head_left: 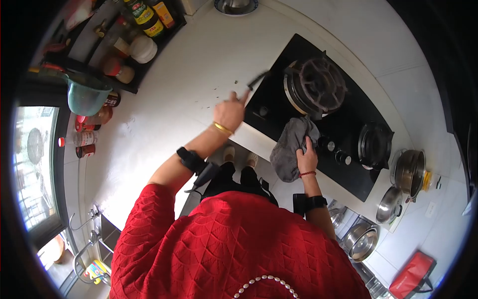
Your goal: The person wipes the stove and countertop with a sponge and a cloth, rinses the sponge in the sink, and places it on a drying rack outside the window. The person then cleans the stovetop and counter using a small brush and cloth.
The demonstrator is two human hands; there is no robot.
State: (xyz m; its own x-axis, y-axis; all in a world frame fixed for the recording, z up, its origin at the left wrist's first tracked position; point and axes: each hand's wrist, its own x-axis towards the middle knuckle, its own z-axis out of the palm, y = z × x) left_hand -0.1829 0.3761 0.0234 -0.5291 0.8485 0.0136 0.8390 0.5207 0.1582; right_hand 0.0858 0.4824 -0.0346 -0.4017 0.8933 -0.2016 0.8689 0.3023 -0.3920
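Observation:
My left hand [230, 114] is over the white counter [179, 99] by the stove's left edge, its fingers closed on a thin dark curved strip [258, 78]. Dark crumbs lie on the counter beside it. My right hand [307, 160] grips a grey cloth [291, 149] at the front edge of the black gas stove [279, 109]. The cloth hangs partly over that edge, and its top reaches the left burner. A round pan support [322, 84] sits tilted on the left burner.
The right burner [374, 145] and two knobs are near my right hand. Steel pots [409, 172] and a lid [389, 204] stand right of the stove. Bottles and jars [143, 49] fill a rack at the upper left. A bowl [236, 6] is at the back.

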